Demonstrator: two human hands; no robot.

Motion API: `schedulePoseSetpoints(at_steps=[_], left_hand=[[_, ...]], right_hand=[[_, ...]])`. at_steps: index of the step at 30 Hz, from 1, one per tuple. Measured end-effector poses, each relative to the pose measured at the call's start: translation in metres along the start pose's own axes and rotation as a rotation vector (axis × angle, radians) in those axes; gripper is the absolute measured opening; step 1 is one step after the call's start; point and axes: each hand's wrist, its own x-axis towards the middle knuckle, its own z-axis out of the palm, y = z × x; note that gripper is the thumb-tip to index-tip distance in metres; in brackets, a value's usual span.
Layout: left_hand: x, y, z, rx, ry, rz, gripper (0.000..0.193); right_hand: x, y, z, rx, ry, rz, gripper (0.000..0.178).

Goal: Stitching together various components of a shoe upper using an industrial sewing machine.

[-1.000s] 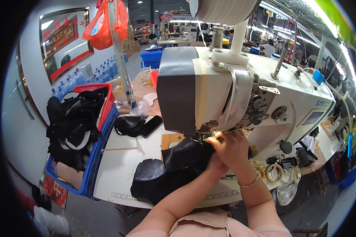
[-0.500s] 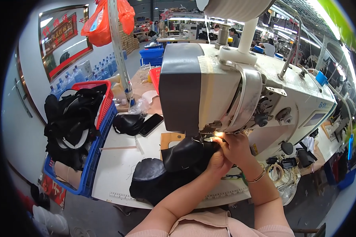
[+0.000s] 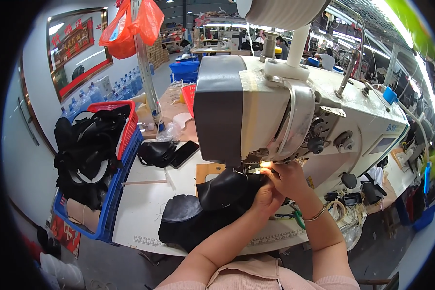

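A black leather piece (image 3: pixel 225 189) with a soft black underside lies under the head of a large sewing machine (image 3: pixel 270 111). My left hand (image 3: pixel 267 199) is closed on the right edge of this leather, close to the needle area. Just beyond it, my right hand (image 3: pixel 289 178) has its fingers pinched together beside the lit presser foot. What those fingertips hold is hidden by the fingers and the machine. A rounded leather panel (image 3: pixel 182 208) of the same work rests toward the front of the white table (image 3: pixel 140 205).
On the left a blue crate (image 3: pixel 104 217) and a red basket (image 3: pixel 127 130) hold black pieces. A phone (image 3: pixel 184 153) lies beside a black leather bundle (image 3: pixel 156 152). Green-handled scissors (image 3: pixel 299 220) and a tape roll (image 3: pixel 336 210) sit on the right.
The view has shifted slightly, so the machine sits a little farther left in it. Both hands and the leather stay nearly in place at the needle area.
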Motion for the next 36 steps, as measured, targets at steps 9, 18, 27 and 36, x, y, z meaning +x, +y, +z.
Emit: schedulePoseSetpoints(at_steps=[9, 18, 27, 36], left_hand=[[-0.001, 0.001, 0.007, -0.02, 0.045, -0.008, 0.04], [-0.007, 0.002, 0.013, 0.069, -0.015, 0.0, 0.031], [-0.012, 0.001, 0.037, 0.042, 0.298, -0.056, 0.033], [-0.018, 0.008, 0.002, 0.205, 0.102, -0.05, 0.032]], right_hand=[[0.0, 0.001, 0.003, 0.061, 0.03, 0.02, 0.017], [0.0, -0.005, 0.011, 0.058, 0.106, 0.019, 0.02], [-0.006, -0.014, 0.008, 0.062, 0.189, 0.214, 0.025], [-0.005, -0.026, 0.025, 0.125, 0.205, 0.408, 0.019]])
